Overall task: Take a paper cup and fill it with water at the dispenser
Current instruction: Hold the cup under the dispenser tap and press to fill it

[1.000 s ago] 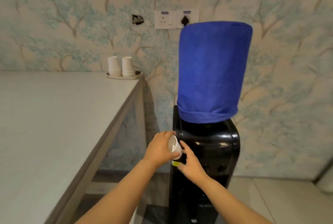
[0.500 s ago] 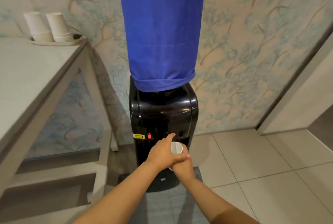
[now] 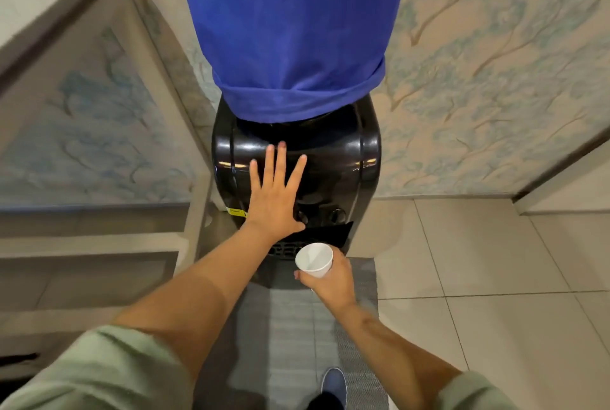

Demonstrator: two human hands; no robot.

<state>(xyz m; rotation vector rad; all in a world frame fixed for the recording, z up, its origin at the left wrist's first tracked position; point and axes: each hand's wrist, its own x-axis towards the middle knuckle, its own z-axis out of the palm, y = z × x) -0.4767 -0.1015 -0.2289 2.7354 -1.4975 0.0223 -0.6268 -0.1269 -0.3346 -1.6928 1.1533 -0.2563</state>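
Right hand [image 3: 330, 279] grips empty paper cup [image 3: 314, 259] below taps; left hand [image 3: 275, 196] splayed flat on dispenser [image 3: 350, 158], probably bracing.

Body inventory, as I see it from head cam:
- Sleeves: pale green, short, soft fabric w/ folds; left sleeve [image 3: 99, 373], right sleeve [image 3: 475, 390]. Both end above the elbow; forearms bare.
- Left hand [image 3: 275, 201], right hand [image 3: 331, 281]: bare, no rings, watch or bands that I can make out.
- Shoe [image 3: 334, 383]: dark blue, rounded toe. Dark trouser leg [image 3: 325, 402] above it, colour unclear.
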